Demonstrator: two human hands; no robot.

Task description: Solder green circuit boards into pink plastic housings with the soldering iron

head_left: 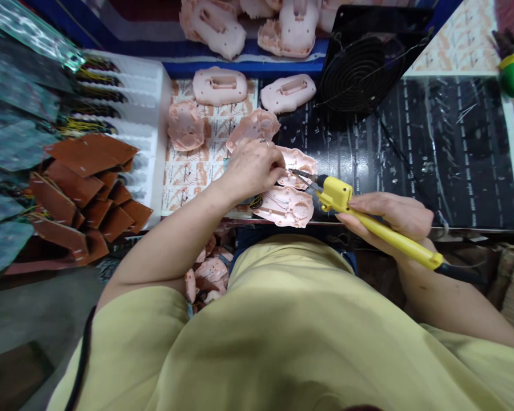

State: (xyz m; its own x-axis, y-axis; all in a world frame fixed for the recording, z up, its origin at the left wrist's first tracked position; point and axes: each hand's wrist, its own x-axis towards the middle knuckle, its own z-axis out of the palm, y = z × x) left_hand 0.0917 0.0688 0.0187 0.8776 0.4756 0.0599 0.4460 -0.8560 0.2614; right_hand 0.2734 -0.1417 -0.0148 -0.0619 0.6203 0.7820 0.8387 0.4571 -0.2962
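In my right hand is a yellow soldering iron, its dark tip pointing left over a pink plastic shell. My left hand bends over that same shell, fingers pinched together close to the iron's tip. Whatever those fingers hold is too small or hidden to make out. Just below lies another pink shell, open side up with thin wires in it. Behind my left hand rests a further pink shell, partly covered by the hand.
Two pink shells with slots lie toward the back, and a rounder one sits left. A black fan stands at the back right. On the left are a white foam tray, brown boards and green circuit boards.
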